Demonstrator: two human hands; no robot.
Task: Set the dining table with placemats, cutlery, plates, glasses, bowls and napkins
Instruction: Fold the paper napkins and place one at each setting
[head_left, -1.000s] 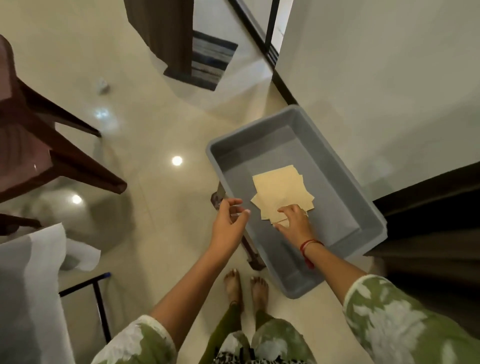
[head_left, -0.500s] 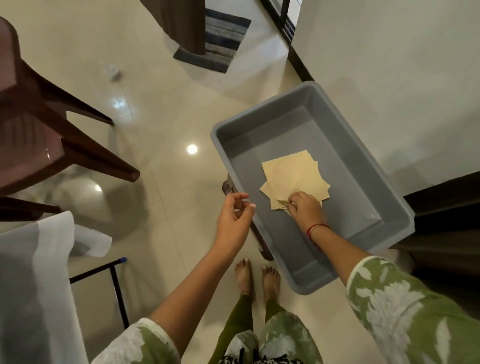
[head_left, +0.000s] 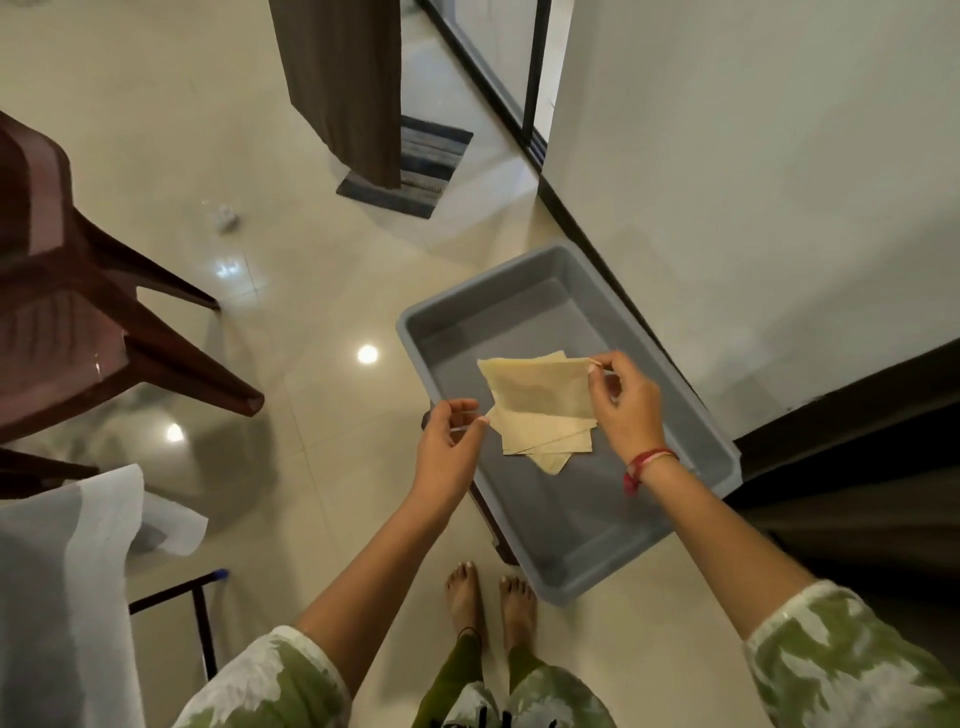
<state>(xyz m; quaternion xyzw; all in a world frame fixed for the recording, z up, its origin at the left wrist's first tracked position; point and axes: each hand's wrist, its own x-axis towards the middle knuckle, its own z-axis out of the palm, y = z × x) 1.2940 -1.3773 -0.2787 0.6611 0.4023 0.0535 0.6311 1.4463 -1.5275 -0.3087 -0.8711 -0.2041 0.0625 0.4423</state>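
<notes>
While a person stands barefoot on it, the glossy cream-tiled floor (head_left: 311, 291) fills most of the view and mirrors round ceiling lights (head_left: 367, 354) on its polish. A plain white wall (head_left: 753, 182) takes up the right side, with a dark skirting line running along its foot. At the left stands a maroon plastic chair (head_left: 78, 322), its legs splayed over the tiles. A white translucent sheet (head_left: 57, 597) hangs at the near left, beside a thin black metal frame (head_left: 200, 623). A dark brown curtain (head_left: 343, 83) drops at the far middle, its hem just over a striped grey rug (head_left: 415, 171). To the right of it is a black door frame (head_left: 535, 78).

A grey plastic tub (head_left: 571, 519) sits close to the wall at the right of centre. It is raised off the floor on a dark support that shows under its left edge.

Above the tub's bare bottom the right hand (head_left: 628, 410) holds a fanned stack of tan paper napkins (head_left: 540, 395), thumb and forefinger pinching the top right corner. The left hand (head_left: 452, 452) is just beside the stack's left edge, its fingers curled narrow with the thumb close to the forefinger. I cannot tell whether they grip the paper.

Two bare feet (head_left: 467, 597) show near the tub's near corner. A red thread band (head_left: 647, 465) circles the right wrist. A small crumpled scrap (head_left: 226, 217) lies far out on the tiles.
</notes>
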